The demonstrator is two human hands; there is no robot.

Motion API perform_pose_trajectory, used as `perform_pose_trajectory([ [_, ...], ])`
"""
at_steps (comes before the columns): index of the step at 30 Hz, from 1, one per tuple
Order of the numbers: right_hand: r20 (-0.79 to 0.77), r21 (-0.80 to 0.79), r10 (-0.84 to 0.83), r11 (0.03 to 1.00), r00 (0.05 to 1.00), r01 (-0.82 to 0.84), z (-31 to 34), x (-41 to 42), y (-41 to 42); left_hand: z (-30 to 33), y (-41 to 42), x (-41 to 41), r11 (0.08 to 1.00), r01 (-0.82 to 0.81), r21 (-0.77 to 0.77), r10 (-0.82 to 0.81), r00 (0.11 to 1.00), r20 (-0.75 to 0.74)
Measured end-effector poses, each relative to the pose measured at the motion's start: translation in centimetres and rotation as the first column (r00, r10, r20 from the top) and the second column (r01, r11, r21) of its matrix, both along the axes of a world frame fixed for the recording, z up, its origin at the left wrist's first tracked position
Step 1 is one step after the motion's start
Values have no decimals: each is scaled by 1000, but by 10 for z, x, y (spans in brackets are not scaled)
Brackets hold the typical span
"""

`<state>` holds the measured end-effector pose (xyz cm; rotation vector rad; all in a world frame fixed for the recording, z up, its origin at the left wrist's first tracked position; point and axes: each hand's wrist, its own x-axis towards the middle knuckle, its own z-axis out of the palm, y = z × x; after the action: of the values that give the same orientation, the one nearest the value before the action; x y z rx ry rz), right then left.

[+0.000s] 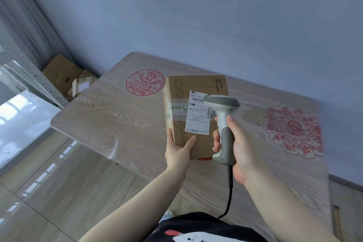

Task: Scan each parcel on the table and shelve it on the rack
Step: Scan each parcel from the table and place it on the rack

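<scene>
Nearest the camera, a black garment with red and white print fills the lower edge, and two bare forearms reach forward from it. One black cable runs from the garment up to one barcode scanner, white and grey. The right hand grips the scanner's handle, fingers curled round it and thumb along its side; the scanner's head lies over the right edge of the parcel's label. One parcel, a brown cardboard box with printed lettering and clear tape across it, is over the middle of the table, its near left corner held by the left hand, thumb on top and fingers underneath. Whether its far end rests on the table cannot be told. One white shipping label with barcodes is stuck on the parcel's top face.

The table has a pale wood-grain top with rounded corners. Two red paper-cut decorations lie flat on it: a round one beyond the parcel to the left, and a flower-shaped one to the right. The far wall is plain pale blue. The floor is glossy wood-look tile. At left stand a metal rack with perforated uprights and, behind it in the corner, several cardboard boxes.
</scene>
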<state>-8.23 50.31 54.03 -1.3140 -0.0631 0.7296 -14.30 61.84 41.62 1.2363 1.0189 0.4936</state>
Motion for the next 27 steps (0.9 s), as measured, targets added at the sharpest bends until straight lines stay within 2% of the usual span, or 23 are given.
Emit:
perform_pose_trajectory([
  [27, -10, -37, 28, 999, 1000, -28, 3, 0, -3, 0, -9, 5, 998, -53, 21, 54, 997, -61],
])
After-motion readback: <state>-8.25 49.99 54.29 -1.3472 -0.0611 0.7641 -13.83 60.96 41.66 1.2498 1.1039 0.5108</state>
